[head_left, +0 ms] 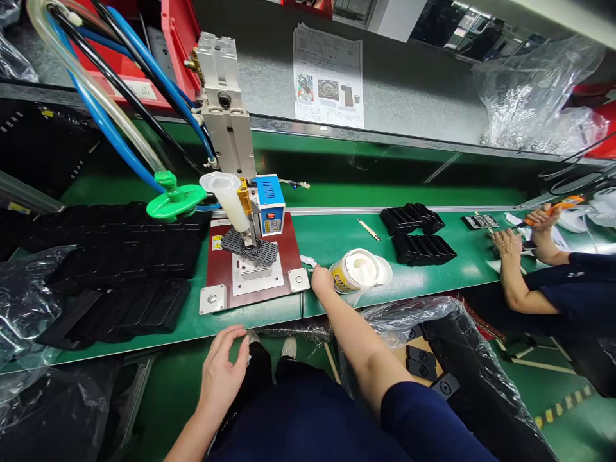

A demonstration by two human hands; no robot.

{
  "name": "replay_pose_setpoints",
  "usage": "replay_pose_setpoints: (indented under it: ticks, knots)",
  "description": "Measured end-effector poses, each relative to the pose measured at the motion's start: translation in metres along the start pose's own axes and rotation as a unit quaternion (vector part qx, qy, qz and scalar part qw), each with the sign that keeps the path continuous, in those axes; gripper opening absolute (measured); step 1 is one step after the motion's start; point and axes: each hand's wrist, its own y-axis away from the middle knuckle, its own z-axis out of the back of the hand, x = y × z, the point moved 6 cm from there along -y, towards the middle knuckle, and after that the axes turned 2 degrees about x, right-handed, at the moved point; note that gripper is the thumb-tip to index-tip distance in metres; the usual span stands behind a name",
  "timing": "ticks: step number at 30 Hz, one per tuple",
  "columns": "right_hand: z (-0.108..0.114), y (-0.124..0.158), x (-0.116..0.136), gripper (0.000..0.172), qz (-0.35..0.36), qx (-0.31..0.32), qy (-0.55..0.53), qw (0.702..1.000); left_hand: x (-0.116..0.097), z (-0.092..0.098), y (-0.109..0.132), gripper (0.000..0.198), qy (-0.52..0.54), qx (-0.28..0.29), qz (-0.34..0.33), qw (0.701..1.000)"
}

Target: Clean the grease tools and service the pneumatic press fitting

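Note:
My left hand (224,362) hangs in front of the bench edge, its fingers curved and apart, with nothing seen between them. My right hand (322,281) is on the bench between the press base and an open white tub (360,269) with a yellow label. Its fingers are closed round the near end of a small white tool (308,261). A ribbed black part (249,248) sits on the metal fixture of the press (224,128), beneath the nozzle. A white syringe (231,202) leans beside the nozzle, and a green cap (176,197) hangs on a hose to its left.
Rows of black parts (129,308) cover the bench's left. More black trays (423,249) and a pen (369,230) lie right of the press. A plastic-lined box (462,359) stands below the front edge. At the far right, a person's hands (507,244) work with an orange tool (563,204).

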Motion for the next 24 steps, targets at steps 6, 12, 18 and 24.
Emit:
replay_pose_setpoints:
  ticks: [6, 12, 18, 24]
  knots:
    - [0.002, 0.001, -0.002, 0.035, -0.018, 0.006, -0.015, 1.000, -0.001, -0.004, 0.004, 0.022, 0.009, 0.015, 0.011, 1.000]
    - [0.007, 0.009, 0.003, 0.035, -0.016, 0.019, -0.041, 0.999, -0.008, -0.011, 0.002, 0.023, 0.012, 0.027, 0.007, 1.000]
    - [0.022, 0.033, 0.003, 0.046, 0.007, 0.000, -0.071, 0.997, -0.023, -0.023, -0.003, 0.024, 0.021, 0.046, -0.022, 0.998]
    - [0.046, 0.091, -0.017, 0.050, 0.080, -0.069, -0.119, 0.987, -0.052, -0.046, -0.013, 0.020, 0.039, 0.081, -0.077, 0.993]
